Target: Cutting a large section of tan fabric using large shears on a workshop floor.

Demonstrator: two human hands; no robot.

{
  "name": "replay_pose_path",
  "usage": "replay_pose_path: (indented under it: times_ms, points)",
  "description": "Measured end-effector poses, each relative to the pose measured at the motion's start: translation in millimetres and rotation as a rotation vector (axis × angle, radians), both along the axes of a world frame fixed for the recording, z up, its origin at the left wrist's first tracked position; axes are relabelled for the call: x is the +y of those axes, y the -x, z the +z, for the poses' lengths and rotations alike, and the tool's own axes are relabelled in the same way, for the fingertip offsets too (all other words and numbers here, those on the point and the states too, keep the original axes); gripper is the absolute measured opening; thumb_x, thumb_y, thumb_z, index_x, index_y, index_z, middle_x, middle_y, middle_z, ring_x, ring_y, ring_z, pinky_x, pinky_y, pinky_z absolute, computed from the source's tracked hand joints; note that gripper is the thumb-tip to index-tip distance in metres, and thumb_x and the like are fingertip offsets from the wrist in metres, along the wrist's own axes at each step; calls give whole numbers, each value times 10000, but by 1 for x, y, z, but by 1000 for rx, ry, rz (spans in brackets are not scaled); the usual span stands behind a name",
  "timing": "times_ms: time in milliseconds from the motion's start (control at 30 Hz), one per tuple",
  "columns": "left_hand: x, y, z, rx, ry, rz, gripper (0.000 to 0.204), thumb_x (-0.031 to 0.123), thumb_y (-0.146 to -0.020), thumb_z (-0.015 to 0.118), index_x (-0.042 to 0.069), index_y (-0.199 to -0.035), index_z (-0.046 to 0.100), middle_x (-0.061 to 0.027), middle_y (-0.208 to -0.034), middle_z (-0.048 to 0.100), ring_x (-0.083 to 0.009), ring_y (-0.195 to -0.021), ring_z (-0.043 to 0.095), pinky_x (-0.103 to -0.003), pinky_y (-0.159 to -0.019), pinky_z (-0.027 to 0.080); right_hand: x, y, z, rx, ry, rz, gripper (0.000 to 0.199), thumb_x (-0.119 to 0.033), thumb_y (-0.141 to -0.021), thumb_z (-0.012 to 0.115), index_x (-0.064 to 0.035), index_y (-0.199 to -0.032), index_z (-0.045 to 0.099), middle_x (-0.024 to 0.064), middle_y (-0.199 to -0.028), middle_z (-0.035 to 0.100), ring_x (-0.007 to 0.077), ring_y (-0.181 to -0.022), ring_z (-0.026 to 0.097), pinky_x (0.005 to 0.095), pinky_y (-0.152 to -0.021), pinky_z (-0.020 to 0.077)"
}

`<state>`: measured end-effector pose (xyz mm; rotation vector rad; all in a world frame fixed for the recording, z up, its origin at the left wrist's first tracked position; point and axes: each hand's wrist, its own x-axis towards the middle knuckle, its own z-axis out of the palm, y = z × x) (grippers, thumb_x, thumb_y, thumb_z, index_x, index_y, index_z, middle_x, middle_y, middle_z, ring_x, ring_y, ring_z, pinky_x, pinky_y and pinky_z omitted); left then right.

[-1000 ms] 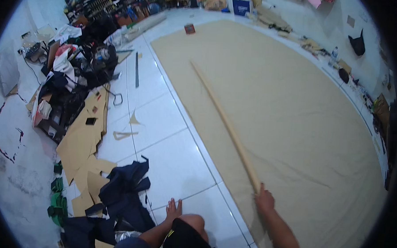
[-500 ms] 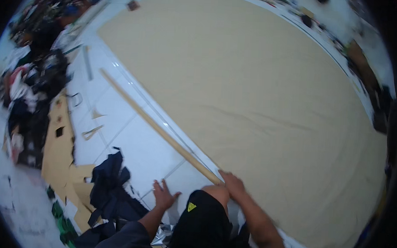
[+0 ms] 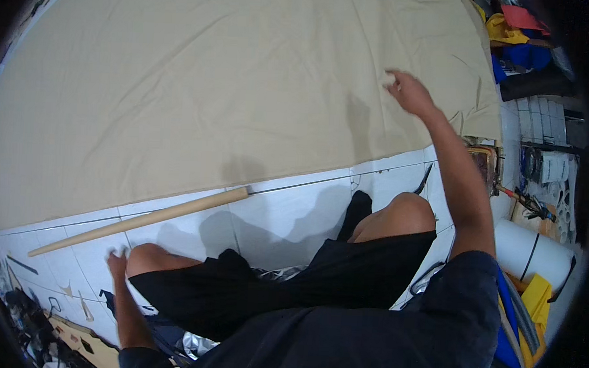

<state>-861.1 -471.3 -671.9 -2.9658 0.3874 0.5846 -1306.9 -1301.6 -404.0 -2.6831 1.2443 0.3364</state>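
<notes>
A large beige cloth (image 3: 233, 82) lies spread over the white tiled floor, with creases on its right side. My right hand (image 3: 411, 95) hovers over the cloth's right part with thumb and fingers apart; its shadow falls on the cloth. Down by my left knee, my left hand (image 3: 116, 264) is low against the floor tiles, fingers parted and nothing in them. Between my legs and the cloth's near edge lies a long tan tube or pole (image 3: 155, 219), slightly aslant. Neither hand touches it.
Cloth scraps and a tan sheet with cut-outs (image 3: 90, 343) lie at lower left. To the right stand a white roll (image 3: 528, 250), yellow cloth (image 3: 535, 306) and a metal frame-like thing (image 3: 483, 162). More coloured cloth (image 3: 505, 29) is heaped at upper right.
The view has swung to the right. My right hand has left the near end of the tube and risen out over the cloth. My left hand is now beside my left knee.
</notes>
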Motion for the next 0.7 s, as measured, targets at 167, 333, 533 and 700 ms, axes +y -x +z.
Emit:
replay_pose_path:
  times_ms: [167, 333, 533, 700]
  points:
    - [-248, -21, 137, 64, 306, -296, 474, 287, -872, 603, -59, -1187, 525, -234, -1208, 542, -348, -1141, 514, -405, -940, 426, 33, 88, -117, -154, -42, 120, 557, -283, -784, 676, -151, -1287, 477, 147, -1132, 523, 324, -1045, 525, 417, -872, 454]
    - [-429, 72, 130, 107, 340, -615, 537, 366, -842, 624, 16, -1232, 506, -218, -1229, 512, -352, -1163, 472, -397, -1002, 371, 92, 78, -193, -160, 39, 172, 643, -505, -869, 503, -170, -1400, 364, 173, -1444, 286, 385, -1347, 222, 532, -1089, 164]
    - [-501, 240, 67, -1, 257, -493, 814, 571, -841, 518, 54, -1420, 273, -296, -1456, 171, -446, -1350, 176, -619, -1038, 182, 102, 106, -230, -159, 15, 124, 650, -541, -901, 409, -176, -1430, 315, 155, -1509, 161, 388, -1388, 103, 560, -1100, 55]
    - [-487, 272, 35, -69, 270, -479, 862, 579, -859, 480, 56, -1457, 147, -294, -1483, 43, -463, -1373, 46, -593, -1077, 67, 108, 119, -240, -184, -16, 144, 652, -541, -899, 412, -178, -1431, 312, 156, -1507, 165, 388, -1388, 103, 564, -1098, 51]
